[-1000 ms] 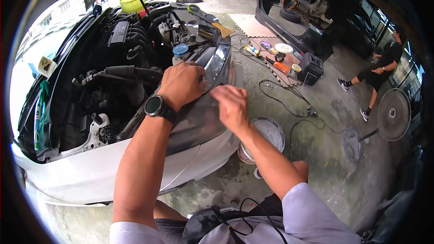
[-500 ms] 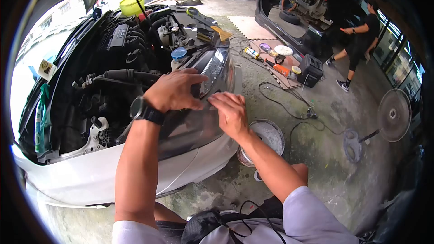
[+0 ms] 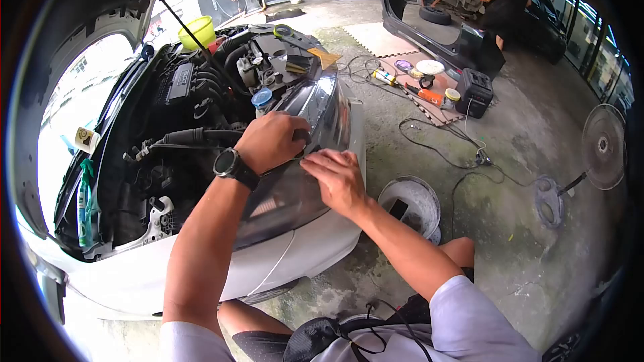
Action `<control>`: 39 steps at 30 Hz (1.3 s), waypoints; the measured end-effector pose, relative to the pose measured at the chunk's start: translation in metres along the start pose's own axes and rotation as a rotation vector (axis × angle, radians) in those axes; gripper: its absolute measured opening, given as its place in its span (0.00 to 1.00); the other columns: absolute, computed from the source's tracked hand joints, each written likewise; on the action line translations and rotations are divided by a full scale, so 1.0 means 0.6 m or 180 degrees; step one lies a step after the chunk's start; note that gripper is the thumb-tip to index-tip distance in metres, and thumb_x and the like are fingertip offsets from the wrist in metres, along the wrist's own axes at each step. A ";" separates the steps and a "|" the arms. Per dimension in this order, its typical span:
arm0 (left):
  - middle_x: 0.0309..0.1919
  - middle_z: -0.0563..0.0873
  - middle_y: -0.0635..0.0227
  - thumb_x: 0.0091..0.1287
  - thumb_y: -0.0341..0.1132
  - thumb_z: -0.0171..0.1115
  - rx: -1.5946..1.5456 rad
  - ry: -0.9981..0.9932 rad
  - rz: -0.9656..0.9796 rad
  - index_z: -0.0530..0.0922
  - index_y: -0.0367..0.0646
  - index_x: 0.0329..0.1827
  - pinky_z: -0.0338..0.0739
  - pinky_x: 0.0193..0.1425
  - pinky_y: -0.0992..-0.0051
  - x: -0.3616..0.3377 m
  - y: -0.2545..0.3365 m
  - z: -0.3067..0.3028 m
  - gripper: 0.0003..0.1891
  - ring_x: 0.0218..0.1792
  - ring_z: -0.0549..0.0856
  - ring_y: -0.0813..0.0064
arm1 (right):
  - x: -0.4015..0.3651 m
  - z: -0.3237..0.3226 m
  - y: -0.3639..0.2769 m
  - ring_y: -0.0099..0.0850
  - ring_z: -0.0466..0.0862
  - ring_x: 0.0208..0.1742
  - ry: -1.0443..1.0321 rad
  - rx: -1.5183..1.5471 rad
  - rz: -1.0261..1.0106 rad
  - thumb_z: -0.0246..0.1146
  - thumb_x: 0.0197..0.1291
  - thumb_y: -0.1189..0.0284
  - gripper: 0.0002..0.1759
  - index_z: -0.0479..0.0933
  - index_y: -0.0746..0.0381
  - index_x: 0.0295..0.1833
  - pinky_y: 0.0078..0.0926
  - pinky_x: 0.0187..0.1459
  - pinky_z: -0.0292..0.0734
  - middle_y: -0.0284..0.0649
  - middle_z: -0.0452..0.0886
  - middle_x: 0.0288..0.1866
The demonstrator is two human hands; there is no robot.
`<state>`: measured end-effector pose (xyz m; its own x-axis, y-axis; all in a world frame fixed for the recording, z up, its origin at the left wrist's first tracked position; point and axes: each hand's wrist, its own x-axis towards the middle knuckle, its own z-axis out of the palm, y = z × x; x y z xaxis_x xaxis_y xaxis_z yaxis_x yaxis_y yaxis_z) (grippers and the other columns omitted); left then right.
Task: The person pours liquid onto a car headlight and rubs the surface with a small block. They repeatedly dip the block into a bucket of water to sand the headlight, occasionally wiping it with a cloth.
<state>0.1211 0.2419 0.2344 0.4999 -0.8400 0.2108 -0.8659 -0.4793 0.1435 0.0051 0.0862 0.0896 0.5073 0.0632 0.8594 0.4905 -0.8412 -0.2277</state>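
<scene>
A white car's headlight [image 3: 285, 191] lies under both hands, beside the open engine bay. My left hand [image 3: 274, 139], with a black watch at the wrist, is bent over the headlight's inner edge, its fingers curled round a small dark piece that I cannot make out. Close to its right, my right hand [image 3: 335, 177] reaches over the lens with its fingertips pressed together; anything under them is hidden. A blue-capped reservoir [image 3: 261, 98] sits just beyond my left hand.
A round tub [image 3: 429, 208] holding a phone stands right of the bumper. Further right are cables, a black power box [image 3: 475, 92], a fan [image 3: 602, 144] and a loose bumper [image 3: 436, 40]. A person [image 3: 508, 0] stands at the back right.
The view has shifted. My left hand's fingers have curled in from a wider spread. My right hand stays near the lens. The person at the back has moved further away.
</scene>
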 end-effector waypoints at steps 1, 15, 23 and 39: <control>0.46 0.93 0.56 0.63 0.36 0.72 0.0001 -0.0019 0.0005 0.91 0.46 0.54 0.87 0.54 0.53 -0.002 0.002 0.002 0.16 0.48 0.92 0.48 | 0.002 0.004 0.012 0.33 0.86 0.62 0.0004 0.0002 0.0019 0.68 0.61 0.81 0.17 0.90 0.57 0.55 0.42 0.57 0.71 0.31 0.91 0.59; 0.43 0.93 0.55 0.60 0.33 0.73 -0.0060 0.0682 0.0098 0.91 0.47 0.50 0.86 0.48 0.54 -0.012 0.030 -0.039 0.14 0.43 0.92 0.47 | -0.001 -0.007 -0.023 0.35 0.87 0.62 -0.0098 0.0103 0.0047 0.67 0.61 0.82 0.20 0.90 0.58 0.58 0.43 0.58 0.72 0.33 0.92 0.60; 0.41 0.94 0.56 0.59 0.35 0.73 -0.0207 0.0582 0.0106 0.92 0.48 0.49 0.87 0.49 0.55 -0.012 0.028 -0.046 0.14 0.43 0.92 0.48 | 0.007 -0.009 -0.037 0.38 0.88 0.63 -0.0202 0.0022 0.0095 0.66 0.60 0.85 0.20 0.90 0.59 0.56 0.40 0.59 0.72 0.36 0.92 0.59; 0.38 0.95 0.57 0.59 0.40 0.73 0.0008 0.0119 -0.0311 0.93 0.50 0.47 0.88 0.53 0.56 -0.019 0.026 -0.057 0.14 0.44 0.93 0.50 | 0.024 -0.007 -0.076 0.32 0.85 0.59 -0.0375 -0.0495 0.0142 0.70 0.58 0.80 0.20 0.89 0.58 0.58 0.44 0.56 0.68 0.28 0.89 0.61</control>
<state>0.1026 0.2530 0.2672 0.5823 -0.7792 0.2320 -0.8130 -0.5591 0.1626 -0.0130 0.1231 0.1142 0.6099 0.0788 0.7885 0.3550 -0.9168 -0.1830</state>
